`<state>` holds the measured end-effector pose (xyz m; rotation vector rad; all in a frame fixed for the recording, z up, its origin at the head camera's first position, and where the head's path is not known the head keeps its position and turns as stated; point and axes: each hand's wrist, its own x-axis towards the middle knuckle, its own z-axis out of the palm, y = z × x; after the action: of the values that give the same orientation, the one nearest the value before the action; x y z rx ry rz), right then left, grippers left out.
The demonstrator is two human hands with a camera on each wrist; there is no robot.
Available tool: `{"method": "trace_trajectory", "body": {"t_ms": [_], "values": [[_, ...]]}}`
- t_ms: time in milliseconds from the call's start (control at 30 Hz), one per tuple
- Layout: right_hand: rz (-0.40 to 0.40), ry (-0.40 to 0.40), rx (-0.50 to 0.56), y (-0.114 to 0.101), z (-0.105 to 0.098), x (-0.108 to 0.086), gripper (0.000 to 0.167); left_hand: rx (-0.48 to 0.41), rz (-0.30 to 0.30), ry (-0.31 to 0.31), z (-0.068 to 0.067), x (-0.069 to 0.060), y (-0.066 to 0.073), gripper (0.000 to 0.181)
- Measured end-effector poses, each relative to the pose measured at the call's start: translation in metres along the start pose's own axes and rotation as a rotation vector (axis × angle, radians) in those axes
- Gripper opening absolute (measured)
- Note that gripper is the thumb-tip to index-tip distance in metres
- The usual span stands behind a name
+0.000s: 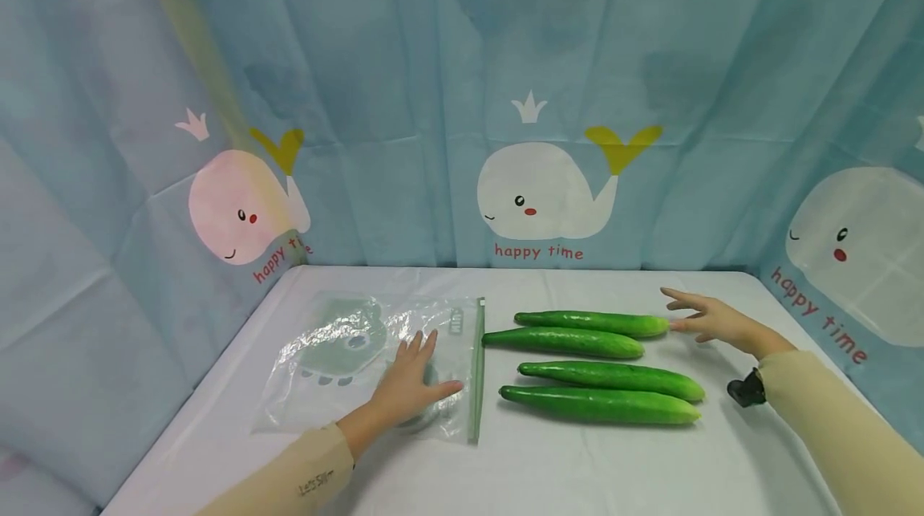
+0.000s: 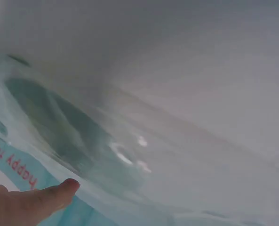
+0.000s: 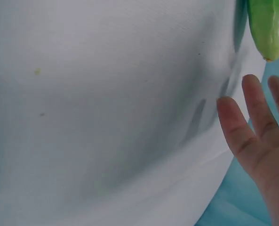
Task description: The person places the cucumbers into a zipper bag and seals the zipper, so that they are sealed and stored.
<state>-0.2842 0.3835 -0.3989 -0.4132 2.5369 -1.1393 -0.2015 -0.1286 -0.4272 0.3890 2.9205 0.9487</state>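
A clear zip bag (image 1: 289, 396) with a green cartoon print and a green zip edge lies flat at the left of the table. Over its right part is my left hand (image 1: 404, 388), fingers spread; whether it touches the plastic I cannot tell. Several green cucumbers lie roughly parallel right of the bag, among them the farthest (image 1: 592, 323) and the nearest (image 1: 599, 405). My right hand (image 1: 722, 325), fingers extended and apart, is by the pale end of the farthest one. In the right wrist view a cucumber tip (image 3: 270, 33) shows beyond the fingertips, with a gap between.
A white cloth (image 1: 577, 468) covers the table. Blue curtains (image 1: 404, 99) with whale prints stand behind it and at both sides. A black object (image 1: 747, 389) sits at the right wrist, by the sleeve's cuff.
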Motion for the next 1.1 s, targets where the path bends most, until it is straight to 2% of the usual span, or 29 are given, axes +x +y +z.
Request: {"method": "trace_trajectory", "body": {"t_ms": [267, 467, 733, 900, 1033, 1100], "values": [[0.088, -0.131, 0.006, 0.003, 0.002, 0.012, 0.077, -0.012, 0.042, -0.085, 0.022, 0.010, 0.019, 0.093], [0.118, -0.179, -0.034, 0.003, 0.005, 0.019, 0.076, -0.018, 0.061, -0.115, 0.028, 0.013, 0.026, 0.084], [0.132, -0.123, -0.103, 0.000, 0.011, 0.032, 0.068, -0.112, 0.039, -0.169, 0.026, 0.018, 0.031, 0.062], [0.121, -0.086, -0.138, -0.003, 0.009, 0.032, 0.063, -0.144, 0.034, -0.166, 0.026, 0.022, 0.031, 0.052], [0.095, -0.079, -0.092, -0.006, 0.007, 0.028, 0.063, -0.169, 0.006, -0.144, 0.025, 0.021, 0.030, 0.054], [0.084, -0.065, -0.036, -0.008, 0.006, 0.026, 0.063, -0.183, -0.013, -0.124, 0.024, 0.021, 0.031, 0.056]]}}
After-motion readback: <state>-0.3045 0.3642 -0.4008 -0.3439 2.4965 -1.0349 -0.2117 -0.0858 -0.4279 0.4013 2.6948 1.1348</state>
